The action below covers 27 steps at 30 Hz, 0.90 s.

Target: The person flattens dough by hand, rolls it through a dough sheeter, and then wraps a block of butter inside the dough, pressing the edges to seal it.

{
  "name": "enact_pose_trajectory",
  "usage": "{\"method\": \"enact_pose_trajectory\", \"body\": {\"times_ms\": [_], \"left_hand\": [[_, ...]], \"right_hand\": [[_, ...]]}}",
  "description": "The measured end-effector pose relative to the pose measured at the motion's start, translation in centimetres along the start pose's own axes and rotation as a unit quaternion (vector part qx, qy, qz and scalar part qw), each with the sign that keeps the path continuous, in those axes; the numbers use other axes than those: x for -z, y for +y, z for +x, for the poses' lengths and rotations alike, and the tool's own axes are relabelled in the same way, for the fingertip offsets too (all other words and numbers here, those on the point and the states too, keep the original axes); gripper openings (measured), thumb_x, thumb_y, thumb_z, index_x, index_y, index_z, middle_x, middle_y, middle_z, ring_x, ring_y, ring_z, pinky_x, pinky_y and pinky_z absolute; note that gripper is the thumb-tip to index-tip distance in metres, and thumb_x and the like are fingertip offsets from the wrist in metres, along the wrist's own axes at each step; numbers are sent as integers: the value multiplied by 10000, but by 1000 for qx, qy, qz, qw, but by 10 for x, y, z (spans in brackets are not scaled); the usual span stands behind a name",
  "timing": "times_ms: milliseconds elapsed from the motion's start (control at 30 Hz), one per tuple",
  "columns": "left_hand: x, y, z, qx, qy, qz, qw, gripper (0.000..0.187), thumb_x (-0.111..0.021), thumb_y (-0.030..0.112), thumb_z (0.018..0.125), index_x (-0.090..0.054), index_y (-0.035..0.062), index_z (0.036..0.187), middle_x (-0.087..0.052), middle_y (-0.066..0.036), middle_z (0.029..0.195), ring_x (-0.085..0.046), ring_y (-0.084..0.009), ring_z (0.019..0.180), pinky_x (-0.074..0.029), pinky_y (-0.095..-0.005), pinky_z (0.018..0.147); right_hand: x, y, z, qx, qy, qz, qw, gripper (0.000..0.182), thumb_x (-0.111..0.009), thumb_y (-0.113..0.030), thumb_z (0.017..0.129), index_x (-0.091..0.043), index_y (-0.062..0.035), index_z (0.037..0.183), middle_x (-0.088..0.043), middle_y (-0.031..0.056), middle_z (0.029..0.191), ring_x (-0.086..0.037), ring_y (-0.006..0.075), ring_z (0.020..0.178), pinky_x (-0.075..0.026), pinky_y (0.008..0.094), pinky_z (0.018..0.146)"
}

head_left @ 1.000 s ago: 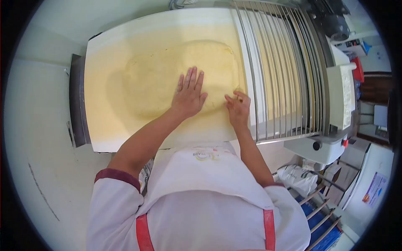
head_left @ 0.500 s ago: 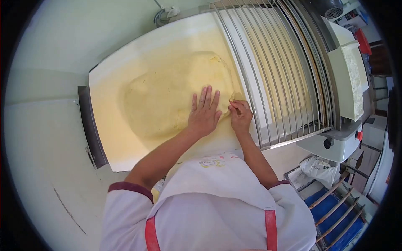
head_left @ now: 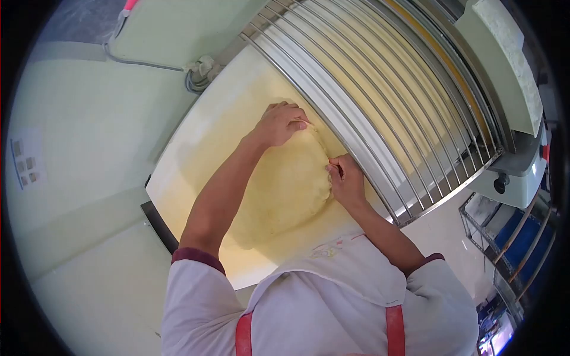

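Observation:
A large, pale yellow slab of dough [head_left: 285, 178] lies on a flour-dusted white conveyor belt [head_left: 237, 77]. At the dough's far edge, my left hand [head_left: 279, 123] is closed, its thumb and fingers pinching the rim. My right hand [head_left: 347, 180] pinches the right-hand edge, thumb against forefinger. Between the two hands the edge looks folded and crimped. The left hand and forearm cover part of the dough's far left side.
A metal bar guard [head_left: 356, 101] stands over the belt just right of my right hand. Beyond it are a long tray of white powder [head_left: 510, 59] and a machine housing with a black knob [head_left: 502, 183]. A coiled cable [head_left: 202, 74] hangs by the wall.
My left hand has gone from lying flat on the dough to pinching its far edge. My right hand still pinches the right edge. The view has turned and shifted.

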State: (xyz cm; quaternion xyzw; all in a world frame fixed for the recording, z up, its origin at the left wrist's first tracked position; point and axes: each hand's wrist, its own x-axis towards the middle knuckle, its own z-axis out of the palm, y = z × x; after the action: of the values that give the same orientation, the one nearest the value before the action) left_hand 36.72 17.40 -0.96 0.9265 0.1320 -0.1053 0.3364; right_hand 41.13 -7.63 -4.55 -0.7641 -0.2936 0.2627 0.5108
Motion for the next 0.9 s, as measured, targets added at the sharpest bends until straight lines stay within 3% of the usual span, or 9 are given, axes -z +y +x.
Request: {"method": "enact_pose_trajectory", "body": {"times_ms": [100, 233, 300, 333, 500, 700, 733, 833, 900], "left_hand": [[-4, 1, 4, 15, 23, 30, 999, 205, -654, 244, 866, -691, 134, 1035, -666, -38, 956, -558, -247, 1022, -374, -399, 967], [-5, 3, -17, -24, 109, 4, 994, 289, -641, 238, 878, -649, 106, 1135, -657, -82, 1063, -547, -272, 1099, -362, -426, 1007], [-10, 15, -38, -35, 261, 11, 965, 363, -617, 205, 889, -586, 88, 1231, -600, -125, 1200, -506, -306, 1184, -335, -451, 1051], [-10, 18, -52, -37, 338, 20, 940, 403, -605, 189, 895, -554, 79, 1279, -571, -146, 1268, -486, -323, 1227, -322, -464, 1073], [-62, -1, -197, 166, 384, 64, 906, 513, -545, 157, 917, -418, 68, 1406, -409, -169, 1446, -335, -338, 1377, -226, -483, 1146], [-114, -19, -329, 400, 320, 109, 852, 642, -414, 287, 987, -153, 47, 1523, -191, -162, 1575, -162, -310, 1465, -133, -491, 1177], [-118, -16, -332, 395, 320, 112, 854, 630, -307, 376, 1012, -137, 54, 1527, -166, -167, 1580, -140, -331, 1467, -125, -497, 1173], [-115, -17, -330, 405, 332, 133, 841, 638, -319, 389, 1009, -137, 67, 1530, -169, -161, 1582, -140, -330, 1467, -104, -502, 1174], [-116, -21, -330, 402, 334, 133, 842, 648, -332, 397, 1003, -137, 78, 1532, -173, -159, 1582, -144, -322, 1468, -91, -502, 1175]], "right_hand": [[5, -6, -1, -78, -47, 15, 996, 236, -638, -47, 864, -591, 24, 1084, -625, 164, 915, -622, 311, 834, -485, 390, 742], [-15, -23, 15, 64, 65, -54, 994, 249, -596, -88, 899, -562, 19, 1122, -614, 219, 1055, -597, 380, 1001, -466, 440, 845], [-32, -27, 52, 191, 80, -139, 968, 255, -574, -123, 922, -550, 13, 1136, -604, 228, 1111, -574, 403, 1056, -451, 457, 884], [-34, -30, 61, 129, 33, -145, 980, 255, -569, -137, 928, -552, 13, 1133, -605, 230, 1111, -575, 403, 1048, -452, 460, 881], [-31, -51, 68, -64, -114, -210, 969, 273, -554, -175, 946, -551, 17, 1139, -605, 224, 1097, -580, 400, 1002, -456, 444, 870], [-34, -15, 56, 100, -1, -138, 985, 273, -586, -228, 939, -561, 28, 1029, -623, 178, 922, -602, 318, 866, -460, 417, 809], [-26, -17, 49, 109, -18, -239, 965, 292, -605, -254, 933, -550, 30, 976, -624, 170, 860, -604, 295, 818, -465, 416, 773], [-23, -28, 38, 7, -76, -255, 964, 302, -615, -257, 928, -545, 33, 978, -618, 176, 853, -599, 299, 789, -470, 410, 752], [-27, -34, 39, 33, -60, -254, 965, 309, -621, -261, 928, -544, 36, 972, -620, 180, 847, -596, 323, 771, -472, 410, 733]]}}
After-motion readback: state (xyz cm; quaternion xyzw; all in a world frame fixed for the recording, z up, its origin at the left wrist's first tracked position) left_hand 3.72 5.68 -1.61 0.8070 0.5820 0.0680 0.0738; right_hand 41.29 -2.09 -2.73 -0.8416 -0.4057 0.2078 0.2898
